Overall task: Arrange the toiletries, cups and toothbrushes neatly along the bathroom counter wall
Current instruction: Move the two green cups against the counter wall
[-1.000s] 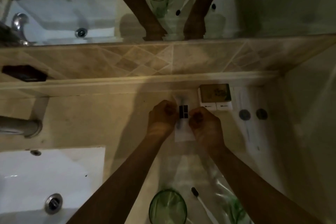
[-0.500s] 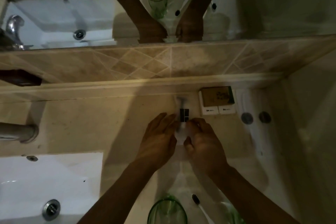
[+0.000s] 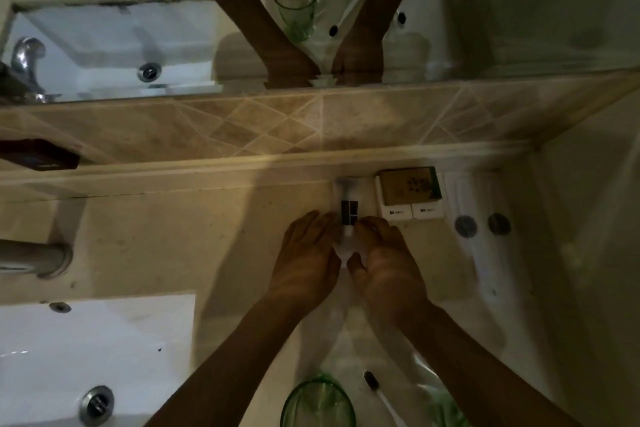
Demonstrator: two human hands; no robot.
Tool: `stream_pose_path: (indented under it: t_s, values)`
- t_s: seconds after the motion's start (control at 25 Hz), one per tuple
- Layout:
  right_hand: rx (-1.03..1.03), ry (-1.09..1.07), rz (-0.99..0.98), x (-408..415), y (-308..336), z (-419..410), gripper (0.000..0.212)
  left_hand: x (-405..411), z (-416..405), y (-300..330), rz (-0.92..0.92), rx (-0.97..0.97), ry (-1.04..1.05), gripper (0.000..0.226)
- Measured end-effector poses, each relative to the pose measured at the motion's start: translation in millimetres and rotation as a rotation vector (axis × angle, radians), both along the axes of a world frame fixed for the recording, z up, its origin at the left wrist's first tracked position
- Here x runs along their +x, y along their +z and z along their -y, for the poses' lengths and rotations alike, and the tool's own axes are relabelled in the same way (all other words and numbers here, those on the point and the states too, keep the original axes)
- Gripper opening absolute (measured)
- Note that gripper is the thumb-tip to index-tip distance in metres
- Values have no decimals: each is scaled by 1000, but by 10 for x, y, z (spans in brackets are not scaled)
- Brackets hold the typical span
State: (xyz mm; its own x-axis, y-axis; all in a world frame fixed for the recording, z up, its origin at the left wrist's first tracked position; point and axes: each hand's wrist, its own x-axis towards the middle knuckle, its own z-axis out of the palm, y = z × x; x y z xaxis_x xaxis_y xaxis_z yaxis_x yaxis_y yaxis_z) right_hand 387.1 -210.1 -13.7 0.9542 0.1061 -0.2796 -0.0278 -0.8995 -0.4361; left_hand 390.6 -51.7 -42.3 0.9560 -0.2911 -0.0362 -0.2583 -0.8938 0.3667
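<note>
White tube (image 3: 349, 208), dark label: flat on table (image 3: 173, 236), top at back wall, left hand (image 3: 306, 260) and right hand (image 3: 386, 262) cupping its near end, fingers loosely curved. Placed: soap boxes (image 3: 410, 192) (beside tube). Outstanding: green glass (image 3: 317, 404), toothbrush (image 3: 375, 388), at front edge.

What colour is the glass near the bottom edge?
Green, see-through glass, seen from the head camera.

green glass cup (image 3: 318, 404), white tube (image 3: 349, 199) w/ black squares.
</note>
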Motion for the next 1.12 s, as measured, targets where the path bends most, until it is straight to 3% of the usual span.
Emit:
stream_pose_path:
  t_s: [0.2,0.44,0.56,0.68,0.76,0.92,1.12]
  values:
    - [100,-12,16,-68,179,27,59,-103,-16,144,-58,-77,38,58]
    - [329,-30,-1,-641,539,165,32,-715,-417,439,-93,-380,388,26]
    - [356,41,-137,-1197,552,165,38,-1300,-639,430,-310,-523,604,18]
    - [364,8,-295,-1652,499,107,55,-1747,-671,456,-600,-844,833,22]
    - [418,-87,-352,-1852,433,39,61,-1970,-595,530,-675,-1039,909,22]
    - [594,-310,-309,-2044,361,-124,55,-2210,-385,634,-630,-1210,925,20]
    - [659,-288,-255,-1985,423,-255,57,-2152,-357,701,-544,-1278,993,17]
